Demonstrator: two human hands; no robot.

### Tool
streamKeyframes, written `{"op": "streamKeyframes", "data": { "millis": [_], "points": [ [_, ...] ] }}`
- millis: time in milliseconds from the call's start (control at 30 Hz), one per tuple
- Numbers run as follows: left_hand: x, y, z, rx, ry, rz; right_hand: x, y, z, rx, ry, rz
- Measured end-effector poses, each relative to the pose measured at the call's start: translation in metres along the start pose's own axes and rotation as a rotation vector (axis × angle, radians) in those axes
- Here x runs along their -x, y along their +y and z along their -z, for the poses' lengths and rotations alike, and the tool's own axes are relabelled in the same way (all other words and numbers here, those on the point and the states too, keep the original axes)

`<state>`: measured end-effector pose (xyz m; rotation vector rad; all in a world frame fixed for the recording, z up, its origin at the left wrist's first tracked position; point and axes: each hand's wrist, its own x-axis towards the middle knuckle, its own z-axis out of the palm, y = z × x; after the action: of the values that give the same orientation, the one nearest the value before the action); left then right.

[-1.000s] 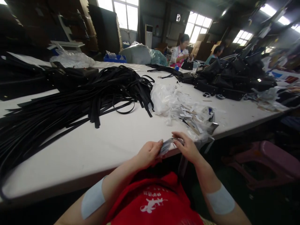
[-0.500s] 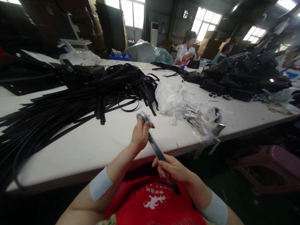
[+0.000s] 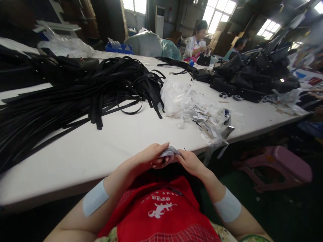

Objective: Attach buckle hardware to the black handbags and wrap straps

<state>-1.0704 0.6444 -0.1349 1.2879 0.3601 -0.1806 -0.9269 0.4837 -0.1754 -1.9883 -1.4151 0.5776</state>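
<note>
A roll of shiny grey tape [image 3: 169, 152] is between my two hands, just above the front edge of the white table [image 3: 121, 137]. My left hand [image 3: 156, 156] is wrapped round the left side of the roll. With thumb and fingers pinched together, my right hand [image 3: 188, 161] grips the right side of the tape. Part of the tape is hidden by the fingers. Beyond my left hand lies a large heap of black straps [image 3: 101, 87] across the table.
Crumpled clear plastic [image 3: 176, 97] and scraps lie mid-table. Black bags [image 3: 252, 77] are piled at the back right. Two people sit at the far side. A pink stool [image 3: 282, 164] stands at the right, below the table edge.
The roll and my left hand have come down and nearer to my right hand. The length of tape stretched between the hands no longer shows. The view has shifted a little.
</note>
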Motion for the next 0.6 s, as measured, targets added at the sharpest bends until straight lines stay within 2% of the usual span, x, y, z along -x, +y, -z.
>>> {"op": "streamKeyframes", "data": {
  "millis": [67,133,200,267,333,400,500,567,600],
  "points": [
    [-0.005,0.000,-0.001,0.345,-0.064,0.002,0.001,-0.006,-0.014,-0.275,0.035,-0.049],
    [-0.011,0.001,-0.003,0.590,-0.085,-0.006,-0.002,-0.015,-0.029,-0.614,0.051,-0.107],
    [-0.017,0.002,-0.007,0.748,-0.080,-0.044,-0.006,-0.024,-0.042,-0.860,0.059,-0.144],
    [-0.021,0.000,-0.011,0.809,-0.049,-0.098,-0.010,-0.031,-0.052,-0.965,0.092,-0.158],
    [-0.024,-0.006,-0.013,0.768,-0.029,-0.142,-0.013,-0.032,-0.056,-0.979,0.141,-0.171],
    [-0.027,-0.013,-0.012,0.618,0.034,-0.186,-0.013,-0.029,-0.053,-0.937,0.181,-0.200],
    [-0.029,-0.021,-0.003,0.314,0.322,-0.300,-0.009,-0.017,-0.036,-0.739,0.222,-0.242],
    [-0.026,-0.024,0.003,0.081,0.510,-0.376,-0.002,-0.011,-0.017,-0.555,0.060,-0.216],
    [-0.024,-0.025,0.006,-0.053,0.524,-0.385,0.001,-0.009,-0.008,-0.469,-0.069,-0.175]
  ]
}}
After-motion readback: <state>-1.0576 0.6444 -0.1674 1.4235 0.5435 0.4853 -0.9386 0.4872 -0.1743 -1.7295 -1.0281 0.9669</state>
